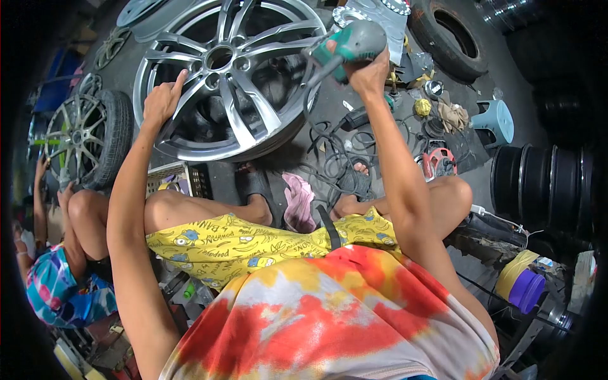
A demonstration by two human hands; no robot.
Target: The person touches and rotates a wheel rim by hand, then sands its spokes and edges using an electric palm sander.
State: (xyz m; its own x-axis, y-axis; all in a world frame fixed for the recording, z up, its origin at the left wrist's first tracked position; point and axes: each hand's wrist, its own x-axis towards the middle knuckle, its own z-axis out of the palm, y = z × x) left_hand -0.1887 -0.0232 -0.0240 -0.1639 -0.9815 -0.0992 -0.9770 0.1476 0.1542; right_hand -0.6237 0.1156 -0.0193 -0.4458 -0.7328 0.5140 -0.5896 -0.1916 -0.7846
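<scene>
A silver multi-spoke alloy wheel rim (pixel 250 114) lies face up in front of me, raised off the floor. My left hand (pixel 163 101) rests at its left side, index finger stretched out along a spoke near the hub; the other fingers show only in part. Over the rim's right edge, my right hand (pixel 370 75) is wrapped round a green and grey handheld power sander (pixel 361 41). A grey hose or cord runs down from the tool. Its underside is hidden, so I cannot tell whether it touches the rim.
Tangled cords (pixel 335 142) lie by my feet, near a pink cloth (pixel 298 199). A blue stool (pixel 494 123), a loose tyre (pixel 449 41) and black rims (pixel 538 183) stand to the right. At left, another person (pixel 69 278) works by a tyred wheel (pixel 82 136).
</scene>
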